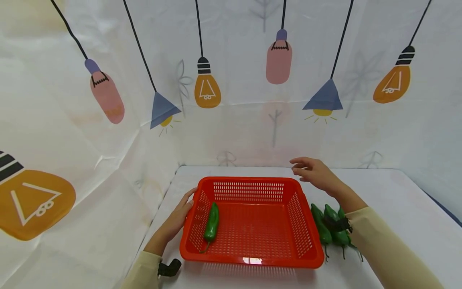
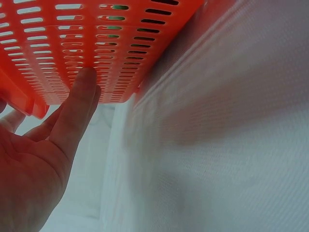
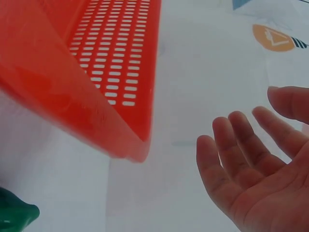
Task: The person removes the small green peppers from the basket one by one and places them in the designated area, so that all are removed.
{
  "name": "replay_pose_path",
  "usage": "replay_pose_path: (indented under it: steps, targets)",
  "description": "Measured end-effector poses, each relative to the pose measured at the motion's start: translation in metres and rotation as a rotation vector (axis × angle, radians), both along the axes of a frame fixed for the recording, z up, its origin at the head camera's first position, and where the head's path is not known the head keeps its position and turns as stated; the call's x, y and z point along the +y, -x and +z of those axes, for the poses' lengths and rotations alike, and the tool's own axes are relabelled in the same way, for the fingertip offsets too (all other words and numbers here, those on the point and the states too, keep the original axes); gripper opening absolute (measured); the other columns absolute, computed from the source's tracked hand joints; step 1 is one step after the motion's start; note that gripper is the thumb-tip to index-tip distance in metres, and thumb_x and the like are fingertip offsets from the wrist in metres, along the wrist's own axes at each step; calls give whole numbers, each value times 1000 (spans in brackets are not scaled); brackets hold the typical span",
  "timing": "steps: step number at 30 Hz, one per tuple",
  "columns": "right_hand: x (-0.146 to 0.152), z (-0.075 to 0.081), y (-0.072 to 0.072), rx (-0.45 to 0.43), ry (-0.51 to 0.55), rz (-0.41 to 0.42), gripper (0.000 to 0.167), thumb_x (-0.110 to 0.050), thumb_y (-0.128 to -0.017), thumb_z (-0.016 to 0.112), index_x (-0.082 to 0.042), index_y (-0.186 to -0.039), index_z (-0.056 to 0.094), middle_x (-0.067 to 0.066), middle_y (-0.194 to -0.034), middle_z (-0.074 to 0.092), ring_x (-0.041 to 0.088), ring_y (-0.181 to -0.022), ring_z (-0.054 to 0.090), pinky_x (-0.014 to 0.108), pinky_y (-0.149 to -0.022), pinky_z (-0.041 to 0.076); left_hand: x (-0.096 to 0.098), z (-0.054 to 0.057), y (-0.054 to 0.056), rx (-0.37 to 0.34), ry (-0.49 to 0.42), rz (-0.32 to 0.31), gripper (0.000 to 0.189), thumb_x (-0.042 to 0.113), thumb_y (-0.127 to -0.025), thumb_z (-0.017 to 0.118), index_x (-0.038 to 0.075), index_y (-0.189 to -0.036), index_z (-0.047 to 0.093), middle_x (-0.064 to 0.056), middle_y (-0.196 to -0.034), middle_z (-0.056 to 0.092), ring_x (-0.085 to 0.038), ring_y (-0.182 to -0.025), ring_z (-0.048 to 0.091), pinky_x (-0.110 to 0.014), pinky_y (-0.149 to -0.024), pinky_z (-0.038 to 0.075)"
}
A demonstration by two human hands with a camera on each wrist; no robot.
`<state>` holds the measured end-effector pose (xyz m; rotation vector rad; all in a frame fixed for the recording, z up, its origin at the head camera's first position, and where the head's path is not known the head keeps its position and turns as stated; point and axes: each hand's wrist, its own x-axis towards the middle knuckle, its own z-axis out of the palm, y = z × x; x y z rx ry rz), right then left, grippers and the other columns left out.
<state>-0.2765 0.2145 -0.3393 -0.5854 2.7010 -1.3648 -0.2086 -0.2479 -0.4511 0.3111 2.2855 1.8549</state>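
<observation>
A red plastic basket (image 1: 245, 224) with slotted walls stands on the white table, holding one long green chili pepper (image 1: 212, 221) by its left wall. My left hand (image 1: 174, 222) touches the basket's left side. In the left wrist view, straight fingers (image 2: 77, 108) lie along the slotted outer wall below the rim. Above the table, beyond the basket's far right corner, is my right hand (image 1: 317, 175), fingers loosely spread and nothing in them. Several more green chili peppers (image 1: 321, 226) lie right of the basket, partly hidden by the right wrist.
The white table (image 1: 382, 196) extends to the right of the peppers. Behind it hangs a white sheet (image 1: 238, 132) printed with lamps and bulbs, which also runs down the left side. A black strap (image 1: 169, 268) with a small device sits on the left wrist.
</observation>
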Motion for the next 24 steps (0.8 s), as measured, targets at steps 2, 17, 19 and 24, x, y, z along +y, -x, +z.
replay_pose_path:
  steps: [2,17,19,24]
  targets:
    - [-4,-1,1,-1,3,2,45,-20,-104,59,2,-142,52,28,-131,60,45,-116,60,50,-89,54,-1,0,0,-2,-1,2,50,31,-113,31,22,-161,21,-22,-152,40,-29,-115,58,-34,-90,51]
    - [-33,-9,2,-18,7,84,40,-16,-104,58,2,-139,55,28,-129,60,47,-115,60,49,-88,55,0,-1,2,-12,-6,8,50,32,-113,32,22,-161,22,-22,-149,43,-25,-113,58,-34,-90,51]
    - [-39,-10,2,-11,-3,87,39,-16,-103,58,2,-138,56,26,-127,61,45,-114,61,48,-88,55,0,0,1,-10,-7,4,50,31,-113,31,22,-161,21,-22,-149,42,-25,-113,58,-34,-90,50]
    - [-51,-12,4,-13,18,120,39,-15,-103,58,2,-138,56,24,-126,62,45,-113,61,48,-89,55,0,-1,0,-2,-6,4,50,31,-113,31,22,-161,22,-22,-151,41,-28,-116,57,-33,-93,49]
